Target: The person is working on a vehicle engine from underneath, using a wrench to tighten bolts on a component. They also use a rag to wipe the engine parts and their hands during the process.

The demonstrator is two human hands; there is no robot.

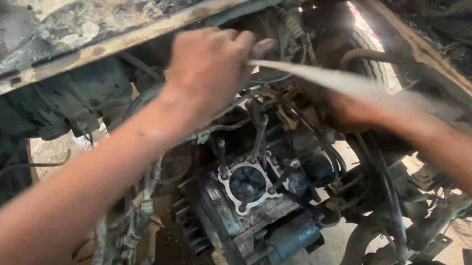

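Left hand [208,70] pinches one end of a pale strip [346,84] at 12 o'clock above the open cylinder [247,182]; right hand [348,112], grip indiscernible; a slip risks debris entering the bore.

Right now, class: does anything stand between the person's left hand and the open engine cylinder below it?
Yes. Between the left hand and the open cylinder run dark cables and hoses, and long studs rise from the cylinder's gasket face. The right hand works beside it, partly blurred behind a pale strip.
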